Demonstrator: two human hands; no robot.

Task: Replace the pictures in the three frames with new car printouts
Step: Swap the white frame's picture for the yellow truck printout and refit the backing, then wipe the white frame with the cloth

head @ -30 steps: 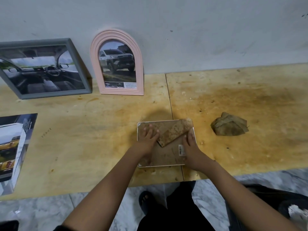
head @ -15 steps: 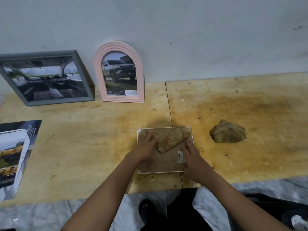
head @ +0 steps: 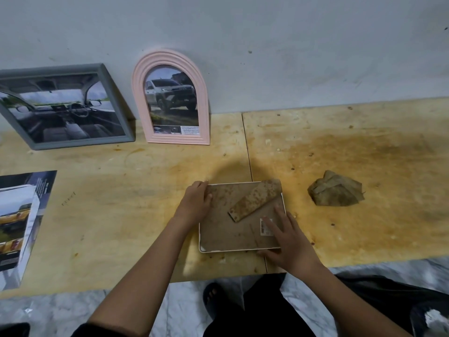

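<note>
Wide plywood table [head: 121,203] against the wall, and two frames lean at the back: the grey frame [head: 82,144] holds a car-interior shot, and the pink arched frame [head: 170,54] beside it holds a pickup truck. By the look of it both are done. A stack of car printouts [head: 21,215] lies at the far left, well away from the action. The white frame [head: 226,234] is the third one, and it lies face down at the near edge in front of the person, long side running left to right between the hands. Whatever sits inside it is hidden under the brown backing. Off to the right lies a crumpled brown paper [head: 336,190], apart from the frame. The left hand [head: 195,203] grips the far-left corner, fingers curled over the edge and thumb on the backing. The right hand [head: 289,239] lies flat and spread on the near-right corner, pressing down and holding nothing. The stand flap [head: 255,200] runs slantwise from the far-right corner toward the middle, and its free end is just beside the right fingertips, so that hand looks better placed to lift it. A barcode sticker [head: 263,226] peeks out at those fingers.
</note>
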